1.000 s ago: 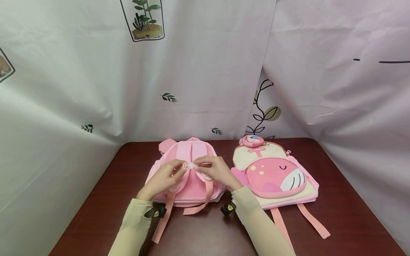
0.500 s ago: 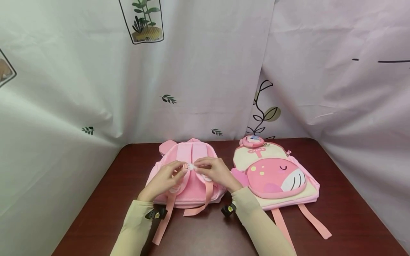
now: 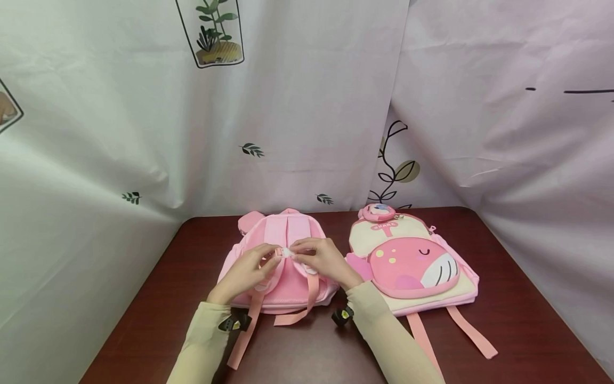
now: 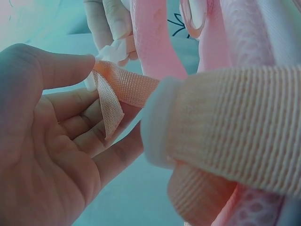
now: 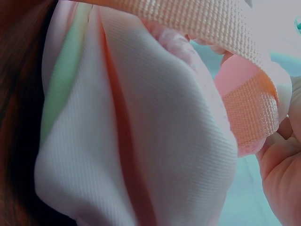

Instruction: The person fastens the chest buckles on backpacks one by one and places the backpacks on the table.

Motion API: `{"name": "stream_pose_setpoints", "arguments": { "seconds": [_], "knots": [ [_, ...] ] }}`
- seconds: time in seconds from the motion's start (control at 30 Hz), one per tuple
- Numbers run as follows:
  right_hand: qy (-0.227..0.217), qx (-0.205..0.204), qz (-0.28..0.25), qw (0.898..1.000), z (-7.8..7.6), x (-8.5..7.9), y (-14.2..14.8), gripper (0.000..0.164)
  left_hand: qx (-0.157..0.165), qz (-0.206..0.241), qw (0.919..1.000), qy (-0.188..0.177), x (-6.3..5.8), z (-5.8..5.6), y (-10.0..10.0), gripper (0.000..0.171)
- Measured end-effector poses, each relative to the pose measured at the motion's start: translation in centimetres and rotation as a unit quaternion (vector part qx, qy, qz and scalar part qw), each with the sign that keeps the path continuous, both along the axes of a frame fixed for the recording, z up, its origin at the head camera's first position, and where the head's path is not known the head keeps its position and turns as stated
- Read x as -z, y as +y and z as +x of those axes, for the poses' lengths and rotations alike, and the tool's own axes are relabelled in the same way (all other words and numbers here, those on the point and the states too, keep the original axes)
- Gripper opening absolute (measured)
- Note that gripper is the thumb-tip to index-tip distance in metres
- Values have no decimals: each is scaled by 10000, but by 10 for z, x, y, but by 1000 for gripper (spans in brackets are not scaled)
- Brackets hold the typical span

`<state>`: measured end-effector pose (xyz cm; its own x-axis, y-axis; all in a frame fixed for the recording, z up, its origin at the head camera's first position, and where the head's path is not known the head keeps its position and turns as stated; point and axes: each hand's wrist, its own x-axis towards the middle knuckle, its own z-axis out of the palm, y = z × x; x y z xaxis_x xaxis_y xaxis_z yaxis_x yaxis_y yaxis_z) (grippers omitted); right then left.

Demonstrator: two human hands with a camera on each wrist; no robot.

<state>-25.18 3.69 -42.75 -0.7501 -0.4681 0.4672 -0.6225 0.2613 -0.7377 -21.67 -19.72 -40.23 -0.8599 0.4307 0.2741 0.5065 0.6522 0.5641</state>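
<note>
A pink backpack (image 3: 290, 290) lies with its shoulder straps facing up, left of centre in the head view. Over its straps, my left hand (image 3: 247, 269) and right hand (image 3: 326, 261) meet at a small white plastic buckle (image 3: 287, 252), one at each end. The left wrist view shows my left thumb and fingers pinching the buckle's near end, where peach webbing (image 4: 134, 87) is threaded with a loose tail. Fingers of the right hand (image 4: 113, 21) pinch its far end. A white strap adjuster (image 4: 160, 122) stands close to the left wrist camera. The right wrist view hides the buckle.
A second backpack (image 3: 408, 266) with a pink whale front lies to the right, its peach straps (image 3: 472, 330) trailing towards the front. Another loose strap (image 3: 244, 341) hangs from the first bag over the brown table (image 3: 158, 298). Printed curtains (image 3: 307, 106) stand behind and at both sides.
</note>
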Motion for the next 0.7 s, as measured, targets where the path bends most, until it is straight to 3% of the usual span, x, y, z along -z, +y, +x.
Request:
{"name": "stream_pose_setpoints", "arguments": {
  "seconds": [0.3, 0.7],
  "knots": [
    [-170, 51, 9, 9998, 1, 2, -3, 22, 110, 60, 9999, 107, 4, 0, 3, 25],
    [-440, 156, 87, 9989, 4, 3, -5, 22, 85, -8, 10000, -16, 3, 1, 1, 22]
  ]
}}
